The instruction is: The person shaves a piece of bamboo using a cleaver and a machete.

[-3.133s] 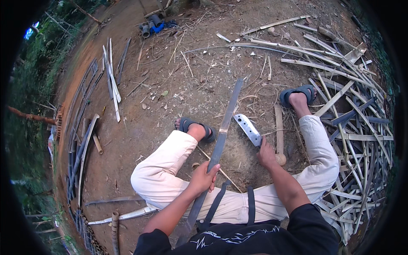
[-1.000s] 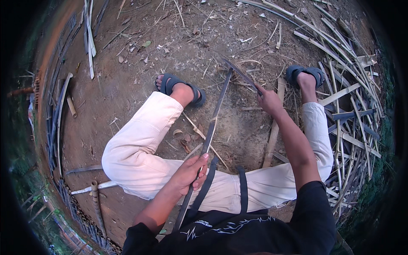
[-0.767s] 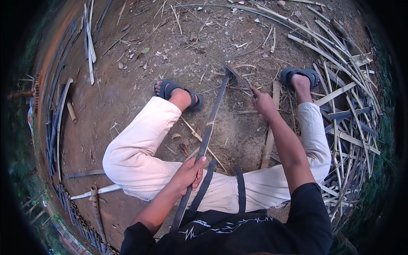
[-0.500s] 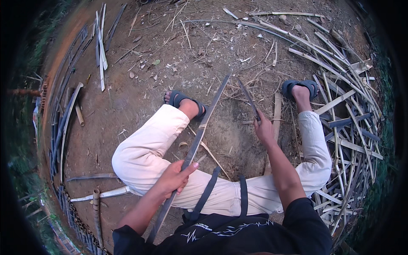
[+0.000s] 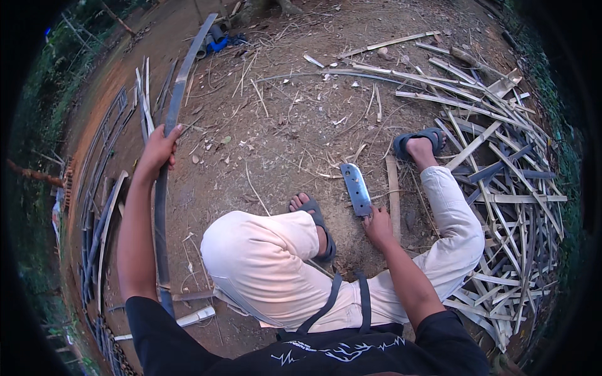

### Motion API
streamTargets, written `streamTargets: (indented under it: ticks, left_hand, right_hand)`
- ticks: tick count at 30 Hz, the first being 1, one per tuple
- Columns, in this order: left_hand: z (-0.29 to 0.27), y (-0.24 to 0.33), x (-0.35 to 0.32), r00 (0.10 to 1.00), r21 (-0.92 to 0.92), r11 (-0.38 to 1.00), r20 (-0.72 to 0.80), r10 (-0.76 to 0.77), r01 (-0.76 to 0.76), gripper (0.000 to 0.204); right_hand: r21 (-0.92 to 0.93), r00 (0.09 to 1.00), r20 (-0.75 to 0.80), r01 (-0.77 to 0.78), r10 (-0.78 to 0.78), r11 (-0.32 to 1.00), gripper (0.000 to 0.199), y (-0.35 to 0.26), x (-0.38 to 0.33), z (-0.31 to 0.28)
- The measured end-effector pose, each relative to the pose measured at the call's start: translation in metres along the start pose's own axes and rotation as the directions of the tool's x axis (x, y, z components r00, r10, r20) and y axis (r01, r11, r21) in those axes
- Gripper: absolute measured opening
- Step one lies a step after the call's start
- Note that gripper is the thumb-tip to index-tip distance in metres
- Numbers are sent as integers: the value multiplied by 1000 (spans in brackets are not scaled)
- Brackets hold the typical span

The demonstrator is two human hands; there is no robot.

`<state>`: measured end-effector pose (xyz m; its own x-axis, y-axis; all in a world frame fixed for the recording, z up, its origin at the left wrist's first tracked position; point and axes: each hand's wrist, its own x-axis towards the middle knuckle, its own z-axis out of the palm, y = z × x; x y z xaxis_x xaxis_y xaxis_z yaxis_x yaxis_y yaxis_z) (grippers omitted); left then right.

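Note:
My left hand, its arm stretched out to the left, is closed round a long dark bamboo strip. The strip stands out lengthwise, reaching far past my fist and back along my forearm. In my right hand, fingers wrapped about the handle, is a cleaver-like knife. Its broad shiny blade has several small holes and lies over the ground between my feet, apart from the strip. Most of the knife's handle is hidden by my fingers.
A large tangled heap of split bamboo strips spreads along the right. At the left lie more dark bamboo lengths and a pale split piece. A flat strip rests near my right foot. Far off are pipe-like pieces beside something blue.
My left hand has swung the bamboo strip outward to the far left, away from my lap. The knife has turned to show its flat side. My left knee and foot have shifted right.

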<state>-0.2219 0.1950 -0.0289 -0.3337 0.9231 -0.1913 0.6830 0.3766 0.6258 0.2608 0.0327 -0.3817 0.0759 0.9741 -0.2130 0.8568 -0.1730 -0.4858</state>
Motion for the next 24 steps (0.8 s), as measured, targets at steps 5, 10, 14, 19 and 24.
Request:
streamTargets:
  ticks: [5, 10, 14, 19, 24]
  left_hand:
    - [214, -111, 93, 995, -20, 1000, 95, 0, 2, 29]
    - [308, -259, 170, 982, 264, 956, -100, 159, -128, 33]
    - [358, -228, 189, 985, 327, 944, -141, 102, -51, 45]
    - [368, -133, 182, 942, 624, 769, -324, 91, 140, 69]
    - [318, -65, 156, 939, 637, 722, 9, 343, -269, 48]
  right_hand:
    - [328, 977, -176, -61, 124, 943, 39, 5, -42, -98]
    - [150, 724, -684, 25, 85, 988, 20, 12, -99, -203]
    - [369, 425, -751, -364, 505, 855, 15, 77, -154, -238]
    - [520, 533, -439, -505, 723, 689, 24, 203, -173, -180]
    - [866, 649, -58, -346, 759, 362, 49, 241, -18, -162]
